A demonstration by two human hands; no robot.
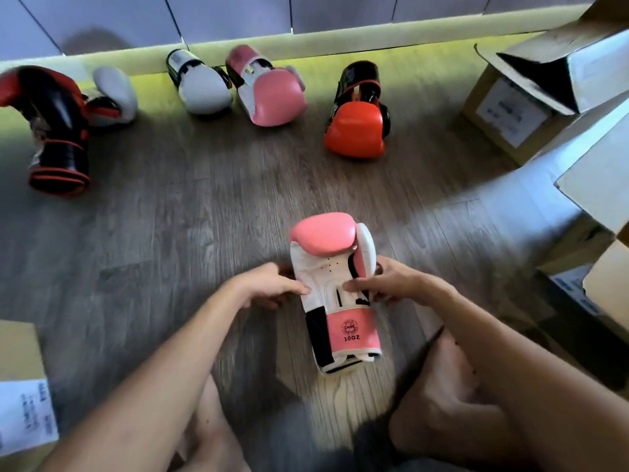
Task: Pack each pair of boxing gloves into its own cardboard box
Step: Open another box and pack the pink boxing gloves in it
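pink glove | on floor | between left hand, right hand | both pinching it

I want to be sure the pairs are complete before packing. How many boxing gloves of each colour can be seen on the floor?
Pink-and-white boxing gloves: 2, near and far
White boxing gloves: 2
Red-and-black boxing gloves: 2
Total: 6 boxing gloves

- An indoor room, perhaps a home or small stockroom; which one cannot be told.
- Wood-plank floor, pale skirting, grey wall panels.
- Labelled cardboard boxes and boxing gloves lie straight on the floor.
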